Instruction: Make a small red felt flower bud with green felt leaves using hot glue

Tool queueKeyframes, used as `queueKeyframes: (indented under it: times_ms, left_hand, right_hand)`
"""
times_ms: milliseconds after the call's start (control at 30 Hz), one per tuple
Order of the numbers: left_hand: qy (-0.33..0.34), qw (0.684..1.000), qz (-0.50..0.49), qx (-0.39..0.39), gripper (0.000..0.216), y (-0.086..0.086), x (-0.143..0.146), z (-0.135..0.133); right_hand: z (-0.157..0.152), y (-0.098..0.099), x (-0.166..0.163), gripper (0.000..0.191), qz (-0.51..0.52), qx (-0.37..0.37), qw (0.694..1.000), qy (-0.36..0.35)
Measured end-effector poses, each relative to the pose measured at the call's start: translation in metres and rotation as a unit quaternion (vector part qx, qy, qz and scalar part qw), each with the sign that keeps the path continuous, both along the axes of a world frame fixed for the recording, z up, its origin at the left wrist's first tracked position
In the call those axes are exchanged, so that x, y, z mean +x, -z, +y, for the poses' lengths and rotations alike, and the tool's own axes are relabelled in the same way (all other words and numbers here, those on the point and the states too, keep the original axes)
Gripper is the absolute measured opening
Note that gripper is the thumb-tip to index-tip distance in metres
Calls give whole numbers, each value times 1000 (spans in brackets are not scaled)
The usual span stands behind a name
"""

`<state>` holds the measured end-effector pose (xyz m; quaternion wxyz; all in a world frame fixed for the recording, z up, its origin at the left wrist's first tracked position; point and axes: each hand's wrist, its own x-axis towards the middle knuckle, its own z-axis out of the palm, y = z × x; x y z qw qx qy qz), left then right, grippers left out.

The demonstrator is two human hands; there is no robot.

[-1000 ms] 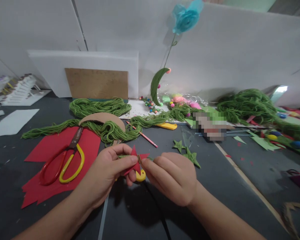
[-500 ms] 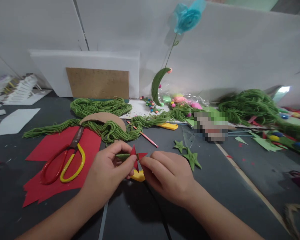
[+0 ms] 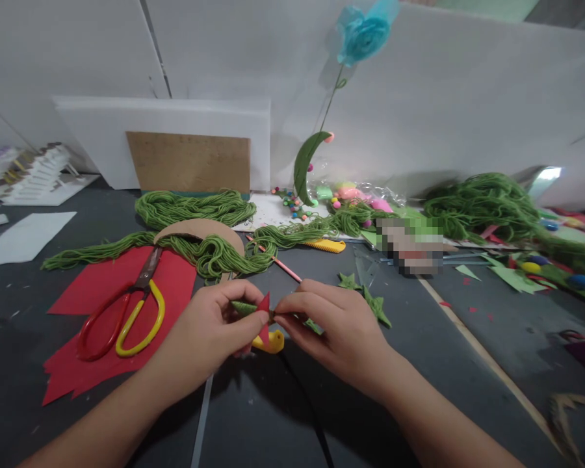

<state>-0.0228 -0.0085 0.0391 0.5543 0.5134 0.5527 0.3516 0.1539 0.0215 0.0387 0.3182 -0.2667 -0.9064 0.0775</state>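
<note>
My left hand [image 3: 219, 325] is closed around a small red paper star [image 3: 264, 304], holding it between thumb and fingers. One of the star's points [image 3: 244, 308] is covered in green yarn. Against the star's right side, my right hand [image 3: 322, 318] pinches what looks like a thin strand of yarn [image 3: 272, 316]; the fingertips hide most of it. Under the hands lies a yellow handle-like piece [image 3: 273, 342]. Just beyond my right hand, green yarn-covered stars [image 3: 376, 305] rest on the table, one partly hidden.
Red-and-yellow-handled scissors [image 3: 139, 296] lie on red paper [image 3: 92, 279] at left. Behind are green yarn skeins [image 3: 195, 208], a cardboard arc [image 3: 199, 231], a pink pencil [image 3: 287, 268] and a yellow cutter [image 3: 325, 246]. A green crescent [image 3: 306, 166] stands at the back, beneath a blue flower [image 3: 365, 36].
My right fingers have shifted down and in against the star, which has turned in my left hand. More of the yellow piece shows below.
</note>
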Motion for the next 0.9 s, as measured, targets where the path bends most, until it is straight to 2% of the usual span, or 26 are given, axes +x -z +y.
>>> queueKeyframes:
  times_ms: [100,167,300,367,433,533,767,900]
  left_hand:
    - [33,999,3,2,9,1,-2,1]
    - [49,999,1,5,8,3,-3,1]
    - [67,998,-2,2,8,6,-2,0]
    - [80,997,3,3,8,5,-1,-1]
    - [86,996,4,6,7,4,-1,-2]
    - [83,997,-10,-4,4,3,0,-1]
    - [42,991,-99,-82,18,9,5,4]
    - [31,985,-141,-96,16,11,2,3]
  right_hand:
    - [1,-6,1,10,16,-97,995,-7]
    - [2,-9,1,9,25,-193,981,-4]
    - [4,-10,2,9,53,-400,915,7]
    - [5,-8,2,11,54,-468,882,5]
    - [6,-6,2,12,54,-506,861,0]
    - [6,-4,1,10,71,-507,859,12]
    - [3,-3,-6,10,108,-392,912,46]
    - [2,-1,-6,11,93,-350,931,43]
